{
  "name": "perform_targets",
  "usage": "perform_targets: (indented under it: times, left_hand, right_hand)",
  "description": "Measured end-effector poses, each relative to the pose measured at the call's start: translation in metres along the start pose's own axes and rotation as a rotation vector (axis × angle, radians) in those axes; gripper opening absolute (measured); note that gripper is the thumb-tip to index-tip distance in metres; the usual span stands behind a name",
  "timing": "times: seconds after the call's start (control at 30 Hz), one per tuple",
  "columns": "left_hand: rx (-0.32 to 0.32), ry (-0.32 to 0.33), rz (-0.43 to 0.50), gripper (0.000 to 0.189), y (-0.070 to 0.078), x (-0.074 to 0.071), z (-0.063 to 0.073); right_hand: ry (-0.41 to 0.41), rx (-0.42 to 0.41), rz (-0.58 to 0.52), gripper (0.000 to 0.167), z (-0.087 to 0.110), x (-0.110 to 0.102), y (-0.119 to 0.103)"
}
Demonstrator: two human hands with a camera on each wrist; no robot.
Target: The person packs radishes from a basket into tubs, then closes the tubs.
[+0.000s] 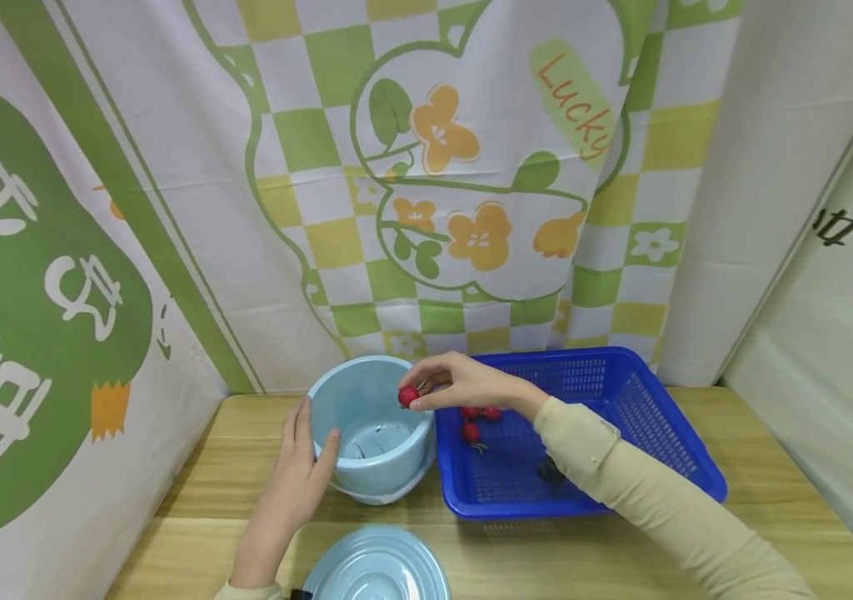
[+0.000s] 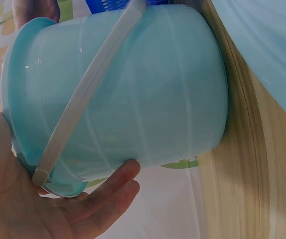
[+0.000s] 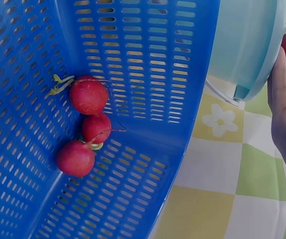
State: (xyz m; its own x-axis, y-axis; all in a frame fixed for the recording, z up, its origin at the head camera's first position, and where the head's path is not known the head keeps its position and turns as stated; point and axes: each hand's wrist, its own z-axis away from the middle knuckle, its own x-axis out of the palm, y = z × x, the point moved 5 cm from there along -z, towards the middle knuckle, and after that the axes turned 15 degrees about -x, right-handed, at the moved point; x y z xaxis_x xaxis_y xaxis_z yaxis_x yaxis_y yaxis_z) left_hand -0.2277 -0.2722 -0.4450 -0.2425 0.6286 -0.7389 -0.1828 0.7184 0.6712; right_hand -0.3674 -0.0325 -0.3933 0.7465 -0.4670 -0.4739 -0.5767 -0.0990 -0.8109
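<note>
In the head view my right hand (image 1: 464, 382) pinches a red radish (image 1: 408, 397) over the right rim of a light blue bucket (image 1: 389, 475). My left hand (image 1: 296, 467) lies against the bucket's left rim, thumb over the edge and the other fingers along the outside. From the left wrist view, the bucket's pale handle (image 2: 90, 84) hangs slanting across its side. Three radishes (image 3: 89, 95) rest in a corner of the blue basket (image 3: 183, 124), as the right wrist view shows; the right forearm passes over that basket.
A light blue lid (image 1: 377, 571) lies on the wooden table (image 1: 546, 558) in front of the bucket. The basket stands right beside the bucket, with a small dark object (image 1: 550, 472) inside it. A patterned curtain (image 1: 471, 325) hangs behind them.
</note>
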Motion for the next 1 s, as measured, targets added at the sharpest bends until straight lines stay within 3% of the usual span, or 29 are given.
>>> perform_targets:
  times: [1.0]
  left_hand:
    - [0.005, -0.001, 0.002, 0.081, 0.001, 0.0, -0.001]
  right_hand:
    - [-0.139, -0.023, 0.17, 0.035, -0.028, 0.015, -0.005]
